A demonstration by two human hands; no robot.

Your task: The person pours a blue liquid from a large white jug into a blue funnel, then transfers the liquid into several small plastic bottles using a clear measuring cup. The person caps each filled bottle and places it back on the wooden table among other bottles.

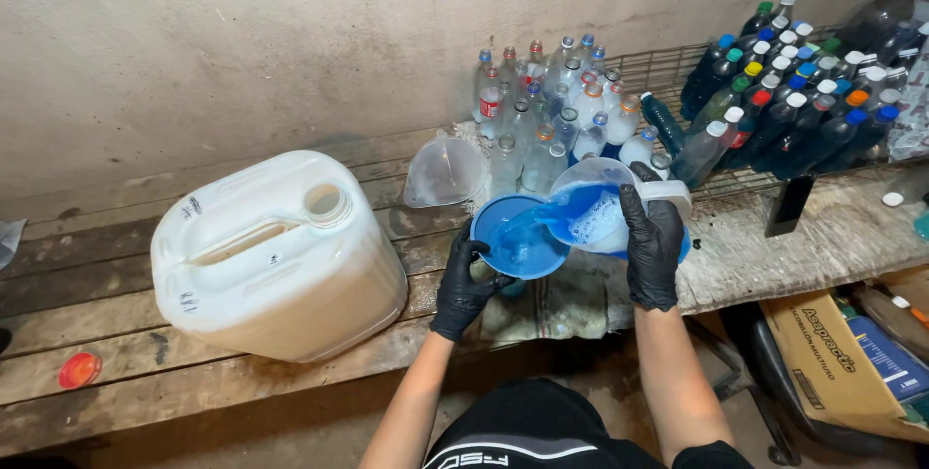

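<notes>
Head view, looking down at a wooden tabletop [116,372]. Right hand [653,246], black glove, closed around a clear jug [595,208], tilted toward the left so blue liquid runs out of the lip. Left hand [464,285], also gloved, gripping the rim of a blue funnel [518,237] from below-left, apparently steadying it under the stream. Funnel wide, round, wet inside with blue liquid; whatever sits under it hidden by funnel and fingers. Jug translucent, partly full, foam on the liquid, just touching or overhanging the funnel edge; cannot tell which.

Beyond the hands: clear empty bottles [542,111] packed upright against the wall, most uncapped. Beyond and right of the right hand: dark filled bottles [794,101] with coloured caps, lying on a wire rack [658,67]. A second, clear funnel [443,171] lying on its side just beyond the left hand. Well left of the left hand: big white canister [276,256] on its side, spout open. Far left, a red cap [79,369]. Cardboard box [832,363] on the floor, below right.
</notes>
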